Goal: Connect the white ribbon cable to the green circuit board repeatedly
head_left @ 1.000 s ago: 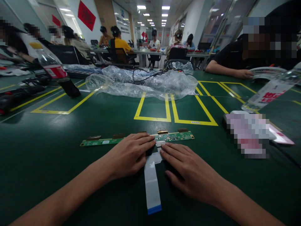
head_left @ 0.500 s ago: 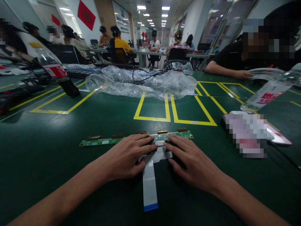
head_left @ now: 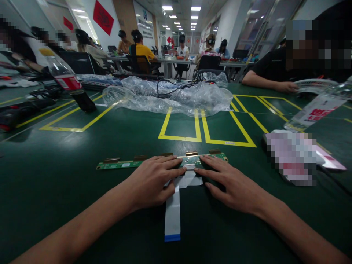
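Note:
A long, narrow green circuit board (head_left: 132, 163) lies across the dark green table in front of me. A white flat ribbon cable (head_left: 173, 216) with a blue end runs from the board's white connector (head_left: 189, 167) toward me, with a sideways bend near the connector. My left hand (head_left: 155, 179) rests over the board, fingers stretched out, index tip at the connector's left side and thumb on the cable. On the other side my right hand (head_left: 231, 183) has its fingers spread, index tip by the connector's right edge. Its thumb is apart from the cable.
Crumpled clear plastic wrap (head_left: 170, 97) with a black cable lies behind the board. A tilted cola bottle (head_left: 68, 82) stands at left, a clear bottle (head_left: 316, 110) at right above a partly blurred pink item (head_left: 291, 157). A co-worker's hand (head_left: 287, 87) is at far right.
My right hand has shifted slightly right, its thumb moving away from the cable. The cable's blue end has swung a little left. The whole view has shifted slightly.

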{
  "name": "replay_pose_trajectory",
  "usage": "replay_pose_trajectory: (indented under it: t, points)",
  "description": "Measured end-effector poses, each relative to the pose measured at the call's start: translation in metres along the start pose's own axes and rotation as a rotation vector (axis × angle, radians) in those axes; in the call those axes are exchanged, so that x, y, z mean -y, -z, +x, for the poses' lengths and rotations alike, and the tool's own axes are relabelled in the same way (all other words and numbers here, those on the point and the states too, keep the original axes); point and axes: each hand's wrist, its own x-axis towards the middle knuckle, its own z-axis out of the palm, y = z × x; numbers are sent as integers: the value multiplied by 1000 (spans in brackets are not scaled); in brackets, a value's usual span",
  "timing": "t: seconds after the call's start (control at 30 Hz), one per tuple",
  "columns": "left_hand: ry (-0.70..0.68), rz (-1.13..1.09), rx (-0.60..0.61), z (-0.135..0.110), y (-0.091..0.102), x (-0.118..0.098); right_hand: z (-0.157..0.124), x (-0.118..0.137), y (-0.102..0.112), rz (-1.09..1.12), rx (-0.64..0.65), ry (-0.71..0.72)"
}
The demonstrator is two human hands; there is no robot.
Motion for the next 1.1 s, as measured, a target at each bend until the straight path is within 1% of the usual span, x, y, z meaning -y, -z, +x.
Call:
replay_pose_trajectory:
  t: [0.23,0.53,0.77,0.87,1.0,1.1]
  points:
    - [-18,8,-3,1,1,0,2,6,0,-47,32,-57]
    - [-32,59,-54,1,-3,-2,0,8,1,-26,18,-76]
    - [-8,-7,-85,4,-6,3,-1,16,3,-56,-10,-67]
    - [33,-17,-94,5,-8,0,-1,17,1,-47,-22,-55]
    - [111,41,-127,6,-13,-3,-1,19,0,15,-49,2]
    - [185,85,-138,6,-14,7,-1,22,0,43,-79,32]
